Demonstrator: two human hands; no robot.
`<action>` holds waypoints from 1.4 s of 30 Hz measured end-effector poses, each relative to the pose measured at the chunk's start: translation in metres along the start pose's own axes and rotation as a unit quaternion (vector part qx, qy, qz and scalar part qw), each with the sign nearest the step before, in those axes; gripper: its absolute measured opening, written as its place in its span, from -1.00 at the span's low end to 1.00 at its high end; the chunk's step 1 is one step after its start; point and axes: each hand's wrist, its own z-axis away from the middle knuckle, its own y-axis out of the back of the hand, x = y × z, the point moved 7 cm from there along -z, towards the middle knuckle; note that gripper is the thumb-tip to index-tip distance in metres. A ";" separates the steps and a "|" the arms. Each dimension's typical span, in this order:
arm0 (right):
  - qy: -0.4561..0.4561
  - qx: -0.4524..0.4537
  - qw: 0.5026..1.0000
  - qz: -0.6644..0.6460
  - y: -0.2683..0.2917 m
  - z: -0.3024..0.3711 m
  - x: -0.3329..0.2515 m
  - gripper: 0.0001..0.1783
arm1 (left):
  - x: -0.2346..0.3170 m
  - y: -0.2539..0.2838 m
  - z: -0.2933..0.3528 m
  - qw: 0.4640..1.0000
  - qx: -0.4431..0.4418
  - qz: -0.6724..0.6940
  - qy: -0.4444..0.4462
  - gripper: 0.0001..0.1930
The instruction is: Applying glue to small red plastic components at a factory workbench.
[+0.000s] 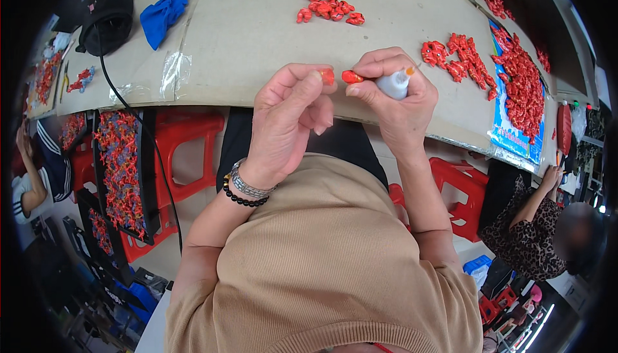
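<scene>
Clocked from the hands, twelve straight ahead, a pale covered table spreads from nine to three. Past its edge at eight stands a black tray of red and purple pieces, a red stool in between. At three, a blue sheet bears a red heap. A blue cloth lies at ten, a red cluster at twelve.

The left hand pinches a small, glossy red piece. Just beside it, the right hand pinches a red-and-orange piece while gripping a whitish, orange-tipped bottle.
</scene>
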 end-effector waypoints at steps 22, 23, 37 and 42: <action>0.262 -0.018 0.944 0.202 -0.018 0.013 -0.029 -0.78 | -0.003 0.006 0.003 0.999 0.029 -0.033 0.007 -0.88; 0.262 -0.020 0.943 0.203 -0.019 0.014 -0.029 -0.78 | -0.003 0.005 0.003 0.999 0.030 -0.033 0.007 -0.88; 0.287 -0.039 0.939 0.185 -0.025 0.019 -0.030 -0.79 | -0.008 0.007 0.002 1.000 0.002 0.009 0.027 -0.87; 0.303 -0.035 0.931 0.199 -0.025 0.017 -0.029 -0.80 | -0.008 0.005 -0.001 0.999 0.008 0.013 0.030 -0.87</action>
